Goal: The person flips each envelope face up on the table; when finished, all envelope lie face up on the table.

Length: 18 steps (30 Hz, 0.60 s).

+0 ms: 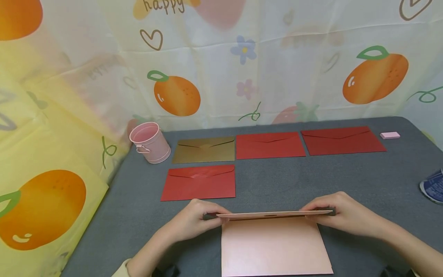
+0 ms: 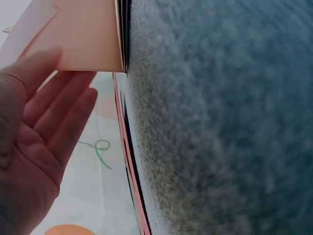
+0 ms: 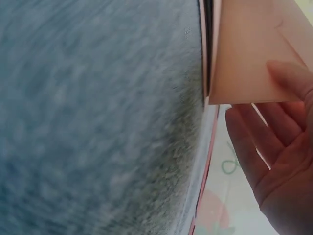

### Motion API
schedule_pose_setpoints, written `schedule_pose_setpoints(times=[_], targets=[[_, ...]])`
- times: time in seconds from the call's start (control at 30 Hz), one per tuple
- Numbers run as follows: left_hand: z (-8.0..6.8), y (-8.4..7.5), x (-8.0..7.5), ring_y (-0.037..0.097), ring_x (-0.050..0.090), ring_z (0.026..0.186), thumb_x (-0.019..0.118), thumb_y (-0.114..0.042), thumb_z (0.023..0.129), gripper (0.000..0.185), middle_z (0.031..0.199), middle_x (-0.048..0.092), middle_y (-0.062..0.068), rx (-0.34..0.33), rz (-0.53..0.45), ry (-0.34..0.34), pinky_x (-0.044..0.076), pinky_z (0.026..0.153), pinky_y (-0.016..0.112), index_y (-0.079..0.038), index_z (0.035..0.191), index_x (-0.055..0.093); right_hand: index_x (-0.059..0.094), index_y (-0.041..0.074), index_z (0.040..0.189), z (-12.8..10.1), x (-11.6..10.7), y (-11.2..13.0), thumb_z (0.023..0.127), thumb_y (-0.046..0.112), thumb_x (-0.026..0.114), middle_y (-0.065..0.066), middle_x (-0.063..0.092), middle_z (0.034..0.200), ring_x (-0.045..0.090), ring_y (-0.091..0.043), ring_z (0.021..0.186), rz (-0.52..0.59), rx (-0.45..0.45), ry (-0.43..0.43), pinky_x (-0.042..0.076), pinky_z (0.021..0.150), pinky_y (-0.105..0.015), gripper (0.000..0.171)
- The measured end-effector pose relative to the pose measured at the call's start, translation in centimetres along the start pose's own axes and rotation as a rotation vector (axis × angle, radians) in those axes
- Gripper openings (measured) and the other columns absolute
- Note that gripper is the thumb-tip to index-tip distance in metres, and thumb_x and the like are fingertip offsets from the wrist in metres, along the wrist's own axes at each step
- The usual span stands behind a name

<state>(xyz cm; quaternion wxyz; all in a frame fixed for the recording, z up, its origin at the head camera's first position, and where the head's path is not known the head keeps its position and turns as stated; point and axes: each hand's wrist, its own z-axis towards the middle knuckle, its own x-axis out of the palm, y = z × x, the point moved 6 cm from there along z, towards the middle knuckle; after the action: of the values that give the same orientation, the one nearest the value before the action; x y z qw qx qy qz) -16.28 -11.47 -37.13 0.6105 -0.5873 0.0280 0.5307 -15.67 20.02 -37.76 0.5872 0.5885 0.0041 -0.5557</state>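
Both hands hold a pale pink envelope (image 1: 257,214) by its two ends, raised so that the head view sees it nearly edge-on. My left hand (image 1: 195,218) pinches its left end, thumb on the near face in the left wrist view and fingers behind. On the right end, my right hand (image 1: 346,215) grips the same way, with the thumb (image 3: 288,78) on the face bearing the flap line. Another flat pink piece (image 1: 273,246), plain on top, lies on the table just below the held envelope. Whether the two touch is hard to tell.
A gold envelope (image 1: 204,154) and two red envelopes (image 1: 270,148) (image 1: 342,143) form a row at the back. A third red envelope (image 1: 204,186) lies in front of the gold one. A pink bucket (image 1: 157,144), pink block (image 1: 390,135) and blue shoe-like item (image 1: 434,187) stand around.
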Motion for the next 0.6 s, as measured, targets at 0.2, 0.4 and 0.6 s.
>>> schedule_pose_setpoints(times=[0.2, 0.4, 0.6], targets=[[0.2, 1.2, -0.5, 0.002, 0.063, 0.075, 0.071, -0.002, 0.087, 0.012, 0.084, 0.071, -0.007, -0.095, 0.017, -0.061, 0.053, 0.069, 0.021, -0.012, 0.092, 0.074, 0.075, 0.021, 0.099, 0.1, -0.7, -0.9, 0.083, 0.005, 0.076, 0.013, 0.071, 0.088, 0.057, 0.002, 0.069, -0.096, 0.087, -0.095, 0.044, 0.057, -0.016, 0.023], [0.9, 2.7, -1.2, 0.006, 0.065, 0.073, 0.076, -0.007, 0.084, 0.006, 0.081, 0.071, -0.004, -0.264, -0.03, -0.212, 0.056, 0.069, 0.025, -0.011, 0.089, 0.075, 0.074, 0.018, 0.086, 0.3, -1.8, -2.0, 0.081, 0.01, 0.079, 0.012, 0.068, 0.079, 0.059, -0.003, 0.063, -0.089, 0.297, -0.215, 0.046, 0.053, -0.02, 0.011], [1.6, 4.4, -1.6, 0.015, 0.07, 0.077, 0.079, -0.013, 0.083, 0.026, 0.088, 0.071, 0.005, -0.494, -0.205, -0.377, 0.057, 0.071, 0.027, -0.004, 0.107, 0.073, 0.067, 0.014, 0.087, 0.5, -2.6, -3.8, 0.085, 0.028, 0.077, 0.003, 0.064, 0.076, 0.058, -0.01, 0.071, -0.017, 0.55, -0.244, 0.047, 0.058, -0.025, 0.017]])
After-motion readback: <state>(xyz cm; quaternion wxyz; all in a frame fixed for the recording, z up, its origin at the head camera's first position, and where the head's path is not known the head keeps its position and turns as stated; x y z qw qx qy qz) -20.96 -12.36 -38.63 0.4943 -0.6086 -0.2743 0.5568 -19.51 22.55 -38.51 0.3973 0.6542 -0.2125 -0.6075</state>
